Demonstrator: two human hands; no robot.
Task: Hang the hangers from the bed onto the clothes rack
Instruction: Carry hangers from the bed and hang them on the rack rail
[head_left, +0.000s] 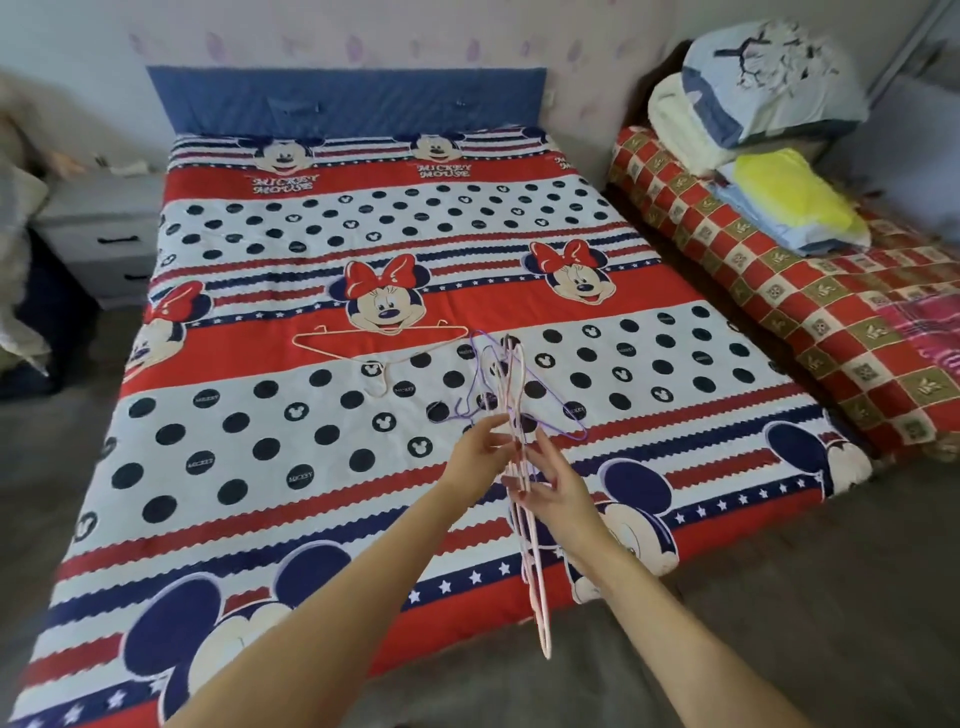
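Over the bed (218, 467), the right hand (558, 499) grips a bundle of pink hangers (532, 561) hanging edge-on, seemingly gathered for carrying, while the left hand (475, 452) pinches them near a purple hanger (480, 384); one pale hanger (384, 345) lies flat on the bed beyond.

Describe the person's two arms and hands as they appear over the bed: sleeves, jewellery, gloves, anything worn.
Both forearms are bare from the bottom edge of the picture up to the wrists; no sleeve shows. The left hand and the right hand wear no gloves. No watch, bracelet or ring can be seen on either. A small reddish spot shows at a fingertip of the right hand; whether it is nail polish cannot be told.
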